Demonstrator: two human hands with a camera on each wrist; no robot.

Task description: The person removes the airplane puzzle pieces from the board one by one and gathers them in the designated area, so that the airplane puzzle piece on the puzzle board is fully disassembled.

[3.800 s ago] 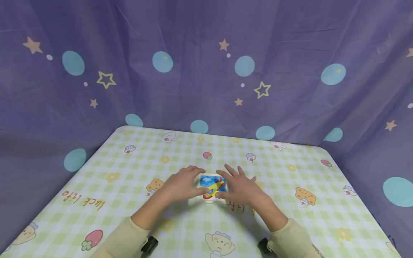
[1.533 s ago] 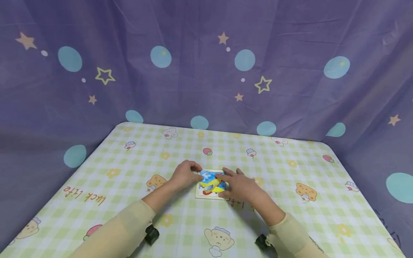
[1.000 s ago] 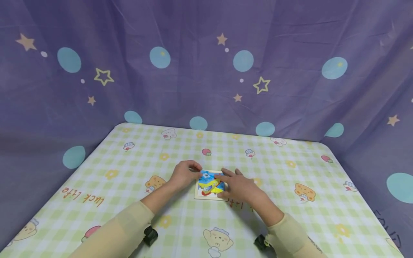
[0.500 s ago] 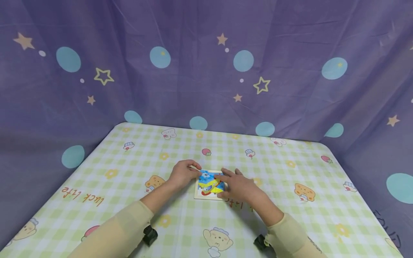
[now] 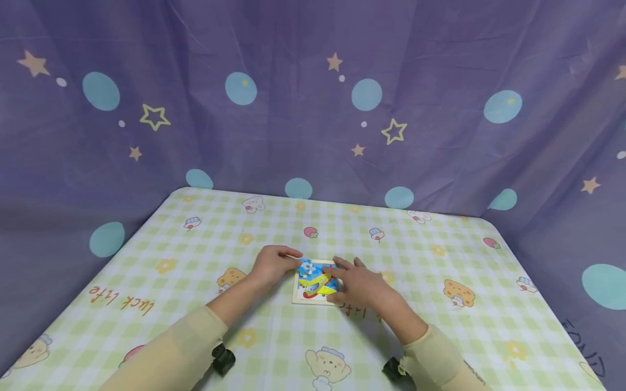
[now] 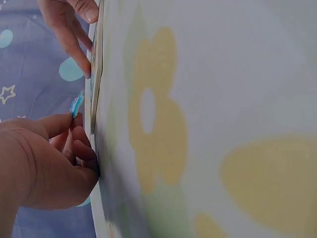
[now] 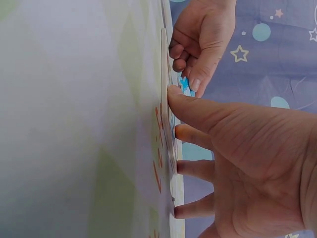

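Observation:
A small jigsaw puzzle (image 5: 313, 287) with a yellow and red airplane on blue sky lies in a pale wooden frame (image 5: 313, 303) on the table. At its far left corner, my left hand (image 5: 274, 266) pinches a blue-and-white puzzle piece (image 6: 77, 105) between thumb and index finger. The left wrist view shows this piece tilted up above the frame. My right hand (image 5: 361, 282) lies over the right side of the puzzle, its fingers extended; thumb and fingertips touch the board in the right wrist view. That side of the picture is partly covered.
A green-and-white checked tablecloth (image 5: 411, 336) with cartoon prints covers the table around the puzzle. Behind and beside it hangs a purple curtain (image 5: 293, 108) with stars and blue dots. Black wrist cameras (image 5: 223, 359) sit beneath both forearms.
My left thumb was over the picture earlier; the hand has since shifted to the far left corner and tilted a piece up there. My right hand has stayed on the right side.

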